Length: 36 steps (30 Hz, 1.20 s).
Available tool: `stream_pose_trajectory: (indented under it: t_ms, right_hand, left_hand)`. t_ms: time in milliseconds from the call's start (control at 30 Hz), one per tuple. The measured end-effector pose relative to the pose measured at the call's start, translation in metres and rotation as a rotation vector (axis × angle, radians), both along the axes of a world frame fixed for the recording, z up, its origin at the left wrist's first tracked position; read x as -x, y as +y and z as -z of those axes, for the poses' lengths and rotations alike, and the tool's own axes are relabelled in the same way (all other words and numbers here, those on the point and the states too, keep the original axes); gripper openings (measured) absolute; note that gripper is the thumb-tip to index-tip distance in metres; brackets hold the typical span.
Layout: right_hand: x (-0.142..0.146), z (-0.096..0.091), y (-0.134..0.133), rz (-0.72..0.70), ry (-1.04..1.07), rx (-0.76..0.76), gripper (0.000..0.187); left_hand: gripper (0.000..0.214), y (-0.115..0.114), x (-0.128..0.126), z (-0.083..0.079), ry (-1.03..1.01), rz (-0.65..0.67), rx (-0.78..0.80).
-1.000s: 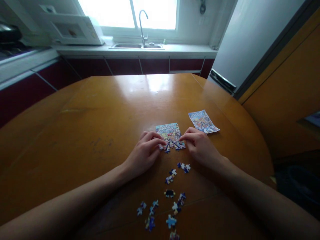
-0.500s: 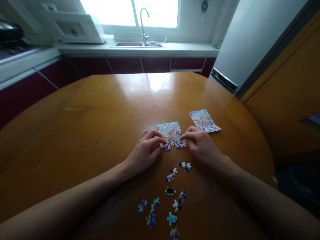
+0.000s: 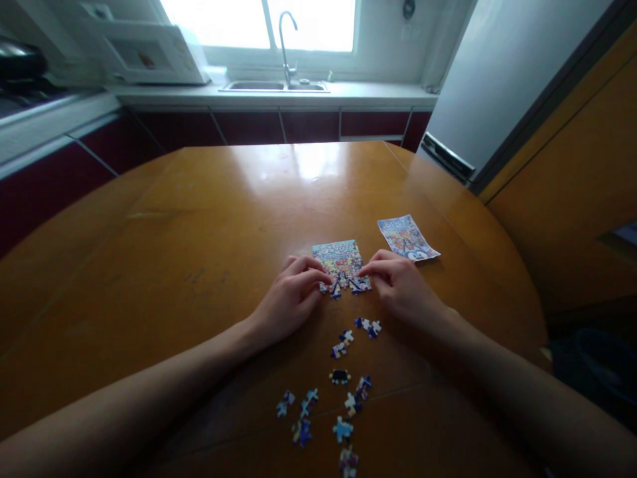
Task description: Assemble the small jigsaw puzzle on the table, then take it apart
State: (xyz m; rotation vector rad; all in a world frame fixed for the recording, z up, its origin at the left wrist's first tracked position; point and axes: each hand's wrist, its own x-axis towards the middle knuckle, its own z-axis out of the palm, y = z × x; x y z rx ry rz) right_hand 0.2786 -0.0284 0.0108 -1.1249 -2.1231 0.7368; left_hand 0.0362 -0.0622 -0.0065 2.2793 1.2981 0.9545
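A partly assembled jigsaw puzzle (image 3: 338, 255) lies flat on the wooden table, its near edge jagged with gaps. At its left edge is my left hand (image 3: 293, 295), fingers bent and closed on the border, with the fingertips over the lower left pieces. My right hand (image 3: 398, 282) grips the opposite edge, thumb and index finger close together at the lower right. Loose puzzle pieces are scattered nearer to me, among them a white and blue cluster (image 3: 368, 326), a dark piece (image 3: 340, 376) and a light blue piece (image 3: 342, 429).
A printed picture sheet (image 3: 408, 238) lies just beyond my right hand. The wooden table (image 3: 149, 265) has a rounded edge. Behind it are a counter with a sink (image 3: 259, 85) and faucet, a white microwave (image 3: 149, 56) and a fridge (image 3: 507, 79).
Both hands keep their places at the puzzle's edges with hardly any movement. The whole view has shifted very slightly; the loose pieces lie as before.
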Motion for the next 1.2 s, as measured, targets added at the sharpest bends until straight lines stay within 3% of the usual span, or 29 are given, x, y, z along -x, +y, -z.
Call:
stream_pose_trajectory:
  t_ms: [1200]
  right_hand:
    - [-0.0002, 0.0011, -0.0017, -0.047, 0.041, 0.017, 0.024]
  left_hand:
    - [0.027, 0.0001, -0.002, -0.0003, -0.047, -0.018, 0.021]
